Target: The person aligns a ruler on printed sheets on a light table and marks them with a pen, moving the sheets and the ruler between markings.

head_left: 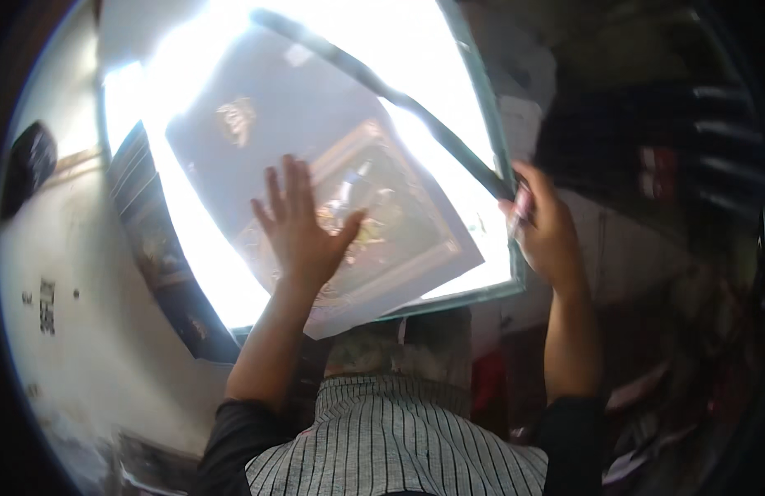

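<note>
My left hand (304, 227) lies open, fingers spread, over a large printed sheet (432, 256) with a framed picture on it. The sheet rests at a slant on a brightly lit glass surface (448, 66), its near edge reaching past the glass edge. A long dark strip (382, 93) runs from the far left across the sheet down to my right hand (548, 227). That hand is closed around the strip's near end, by the right edge of the glass. Something small and pinkish shows between its fingers, too blurred to name.
A second dark printed sheet (155, 248) hangs along the left side of the glass. Further left stands a pale wall or panel (76, 289) with dark marks and a round black object (31, 165). Dim, blurred items fill the right side.
</note>
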Demonstrator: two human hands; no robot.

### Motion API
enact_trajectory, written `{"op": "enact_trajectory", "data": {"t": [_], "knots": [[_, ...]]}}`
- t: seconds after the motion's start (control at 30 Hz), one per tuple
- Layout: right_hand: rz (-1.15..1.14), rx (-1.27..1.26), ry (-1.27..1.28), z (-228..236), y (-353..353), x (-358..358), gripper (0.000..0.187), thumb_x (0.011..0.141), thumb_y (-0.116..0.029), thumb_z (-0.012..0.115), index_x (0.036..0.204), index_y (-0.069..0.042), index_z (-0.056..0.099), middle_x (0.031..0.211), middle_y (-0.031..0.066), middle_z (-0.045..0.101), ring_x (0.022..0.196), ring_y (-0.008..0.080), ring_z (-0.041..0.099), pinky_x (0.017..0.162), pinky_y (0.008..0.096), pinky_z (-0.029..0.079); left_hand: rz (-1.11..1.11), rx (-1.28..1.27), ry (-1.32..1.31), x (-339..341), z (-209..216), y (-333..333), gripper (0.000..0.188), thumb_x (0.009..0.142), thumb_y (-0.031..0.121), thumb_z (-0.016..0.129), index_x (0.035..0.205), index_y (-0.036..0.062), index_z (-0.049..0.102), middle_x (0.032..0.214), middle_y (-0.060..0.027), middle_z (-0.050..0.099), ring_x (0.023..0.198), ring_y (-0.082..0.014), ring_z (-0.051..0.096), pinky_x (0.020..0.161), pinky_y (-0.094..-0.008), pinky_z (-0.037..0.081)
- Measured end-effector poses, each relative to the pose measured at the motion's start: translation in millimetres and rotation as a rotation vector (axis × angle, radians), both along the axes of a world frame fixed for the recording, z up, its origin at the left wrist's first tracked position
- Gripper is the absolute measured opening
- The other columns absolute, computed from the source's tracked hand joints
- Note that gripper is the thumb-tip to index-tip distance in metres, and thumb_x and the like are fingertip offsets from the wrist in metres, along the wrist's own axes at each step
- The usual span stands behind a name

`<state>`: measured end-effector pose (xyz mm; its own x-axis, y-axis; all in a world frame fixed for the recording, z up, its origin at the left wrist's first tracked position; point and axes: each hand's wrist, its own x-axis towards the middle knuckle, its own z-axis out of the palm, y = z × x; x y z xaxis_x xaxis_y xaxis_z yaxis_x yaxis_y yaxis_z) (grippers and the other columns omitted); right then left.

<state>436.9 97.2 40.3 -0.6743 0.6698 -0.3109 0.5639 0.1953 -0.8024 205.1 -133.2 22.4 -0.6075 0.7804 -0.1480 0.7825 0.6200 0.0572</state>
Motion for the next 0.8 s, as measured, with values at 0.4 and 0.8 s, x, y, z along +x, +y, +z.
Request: {"op": "enact_trajectory", "data": {"t": [0.4, 0.8], "knots": [[-0.091, 0.392, 0.029, 17, -11, 29, 0.027, 0.090, -0.010, 0.073, 0.113, -0.001, 0.062, 0.096, 0.0140, 0.066, 0.085, 0.0253, 0.065, 0.076, 0.0345, 0.050, 0.807, 0.647, -0.399, -19, 22, -81, 0.081, 0.086, 0.029, 0.078, 0.144, -0.0038, 0.031, 0.138, -0.0234, 0.040, 0.128, -0.0340, 0.043, 0.106, -0.0457, 0.039], [-0.164, 0.390, 0.045, -11, -52, 8, 0.030, 0.086, -0.012, 0.078, 0.110, -0.002, 0.064, 0.096, 0.0146, 0.067, 0.088, 0.0309, 0.067, 0.076, 0.0397, 0.052, 0.868, 0.926, -1.013, -57, 83, -40, 0.059, 0.093, 0.022, 0.071, 0.139, -0.0047, 0.045, 0.118, -0.0167, 0.065, 0.111, -0.0269, 0.063, 0.098, -0.0364, 0.048]]}}
